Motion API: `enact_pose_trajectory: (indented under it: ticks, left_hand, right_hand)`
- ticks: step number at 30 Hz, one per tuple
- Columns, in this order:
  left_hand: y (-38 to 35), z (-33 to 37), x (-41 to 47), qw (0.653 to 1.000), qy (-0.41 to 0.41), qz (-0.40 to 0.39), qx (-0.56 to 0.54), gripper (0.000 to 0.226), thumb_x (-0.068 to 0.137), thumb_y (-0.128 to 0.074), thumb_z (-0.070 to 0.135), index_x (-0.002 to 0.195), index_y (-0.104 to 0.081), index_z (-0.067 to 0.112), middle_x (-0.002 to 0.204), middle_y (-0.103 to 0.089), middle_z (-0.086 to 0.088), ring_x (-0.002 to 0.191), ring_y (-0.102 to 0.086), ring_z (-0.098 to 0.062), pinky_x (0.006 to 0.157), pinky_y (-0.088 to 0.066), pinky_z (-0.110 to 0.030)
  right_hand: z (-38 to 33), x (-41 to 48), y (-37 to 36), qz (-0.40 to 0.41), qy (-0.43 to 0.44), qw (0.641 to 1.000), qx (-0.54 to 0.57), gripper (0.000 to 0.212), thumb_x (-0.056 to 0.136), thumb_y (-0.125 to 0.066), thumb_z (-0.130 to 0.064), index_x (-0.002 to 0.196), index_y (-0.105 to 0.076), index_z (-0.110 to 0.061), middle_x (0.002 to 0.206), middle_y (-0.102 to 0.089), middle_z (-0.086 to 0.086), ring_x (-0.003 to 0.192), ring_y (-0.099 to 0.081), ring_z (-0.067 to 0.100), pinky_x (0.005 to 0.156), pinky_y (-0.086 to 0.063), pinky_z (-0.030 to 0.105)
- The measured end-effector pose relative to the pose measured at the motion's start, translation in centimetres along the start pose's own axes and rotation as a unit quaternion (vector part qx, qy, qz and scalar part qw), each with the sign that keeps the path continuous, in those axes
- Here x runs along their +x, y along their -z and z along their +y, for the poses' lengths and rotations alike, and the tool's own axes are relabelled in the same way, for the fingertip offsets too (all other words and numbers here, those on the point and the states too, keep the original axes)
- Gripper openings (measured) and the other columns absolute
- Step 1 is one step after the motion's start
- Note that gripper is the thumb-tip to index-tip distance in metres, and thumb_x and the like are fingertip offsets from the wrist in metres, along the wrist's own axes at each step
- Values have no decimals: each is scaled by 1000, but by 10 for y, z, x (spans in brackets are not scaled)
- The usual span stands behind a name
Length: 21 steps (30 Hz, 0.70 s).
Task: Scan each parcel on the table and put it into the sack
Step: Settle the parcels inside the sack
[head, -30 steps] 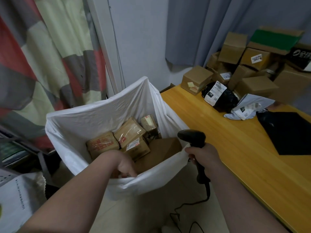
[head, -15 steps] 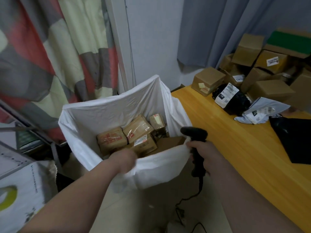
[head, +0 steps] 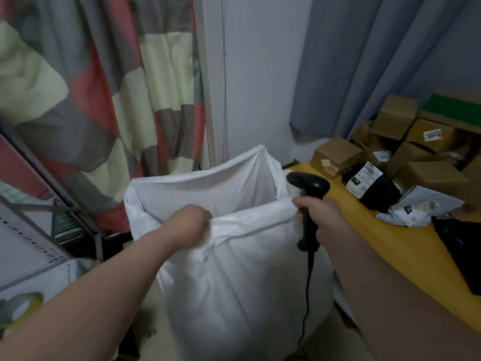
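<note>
Both bare forearms reach forward to the sack [head: 234,282], one on each side of its near rim. The left forearm comes up from the lower left. The left hand [head: 190,225] is curled into a fist at the left part of that rim, bunching the white cloth, with the back of the hand facing up. The right forearm comes in from the lower right. The right hand [head: 320,217] sits at the rim's right end, fingers wrapped round the handle of a black scanner [head: 308,186] held upright, and the rim's fold meets its fingertips.
</note>
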<state>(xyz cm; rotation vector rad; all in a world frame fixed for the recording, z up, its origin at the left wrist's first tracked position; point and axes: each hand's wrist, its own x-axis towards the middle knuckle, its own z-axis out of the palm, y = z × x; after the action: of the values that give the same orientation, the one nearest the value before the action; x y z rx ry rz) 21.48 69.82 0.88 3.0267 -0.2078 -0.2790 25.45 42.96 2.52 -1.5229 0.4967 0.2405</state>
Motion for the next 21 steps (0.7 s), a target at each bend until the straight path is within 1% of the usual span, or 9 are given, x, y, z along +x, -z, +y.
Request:
enact_pose_trajectory:
  ticks: [2, 5, 7, 8, 10, 13, 15, 17, 21]
  left_hand:
    - [22, 6, 4, 997, -12, 79, -7, 18, 88, -48, 6, 77, -56, 17, 83, -63, -9, 90, -61, -32, 70, -40, -32]
    - [68, 3, 13, 977, 4, 213, 12, 16, 88, -49, 5, 86, -66, 7, 86, -67, -17, 86, -62, -35, 65, -39, -33]
    - [76, -6, 14, 973, 12, 231, 4, 20, 89, -50, 6, 94, -69, 4, 89, -68, -19, 86, -62, -36, 66, -41, -34]
    - [72, -6, 11, 982, 2, 189, -11, 21, 90, -50, 7, 95, -70, 4, 91, -69, -18, 89, -63, -35, 70, -45, -34]
    - [47, 3, 2, 999, -47, 10, -21, 21, 90, -50, 10, 97, -70, 8, 98, -71, -12, 94, -64, -30, 80, -49, -32]
    - [-6, 26, -12, 969, -78, -234, 9, 21, 92, -51, 13, 101, -68, 8, 105, -68, -10, 97, -62, -25, 76, -43, -25]
    - [-38, 32, -17, 952, -66, -300, -2, 21, 92, -52, 13, 106, -67, 7, 102, -64, -8, 92, -58, -24, 74, -40, -27]
    - [-57, 31, -17, 945, -46, -324, -30, 23, 91, -54, 11, 109, -68, 9, 95, -60, -3, 88, -55, -19, 74, -40, -25]
    - [-68, 25, -11, 926, -36, -374, -34, 30, 91, -53, 11, 118, -66, 16, 101, -62, -3, 89, -55, -16, 79, -43, -27]
  right_hand:
    - [-15, 2, 3, 6, 21, 999, 38, 24, 79, -73, -10, 101, -65, -9, 74, -61, 6, 64, -57, 17, 65, -48, 31]
    - [-48, 6, 1, 13, 87, 993, 85, 28, 80, -73, -8, 106, -64, -6, 84, -67, 8, 69, -63, 18, 54, -48, 24]
    - [-53, 5, -3, 5, 100, 992, 83, 27, 78, -74, -8, 103, -64, -6, 85, -67, 10, 67, -63, 19, 52, -46, 26]
    - [-48, 3, -2, 2, 89, 994, 65, 24, 77, -74, -8, 99, -65, -7, 81, -65, 10, 65, -60, 19, 55, -46, 27]
    - [-29, -2, 5, 10, 39, 999, 3, 18, 77, -73, -9, 94, -65, -6, 74, -61, 9, 64, -57, 20, 63, -48, 32]
    - [7, -9, 18, -4, -50, 996, -78, 17, 79, -72, -5, 93, -63, -2, 72, -58, 12, 65, -56, 23, 65, -47, 35]
    - [27, -14, 21, -9, -80, 991, -110, 15, 81, -71, -5, 90, -60, -4, 79, -59, 14, 71, -56, 25, 64, -46, 34]
    - [43, -14, 23, 0, -88, 986, -138, 18, 81, -72, -8, 94, -60, -4, 86, -61, 16, 75, -58, 27, 63, -46, 34]
    - [57, -9, 31, 26, -116, 978, -174, 25, 82, -71, -9, 102, -59, 0, 88, -61, 18, 69, -58, 27, 60, -47, 33]
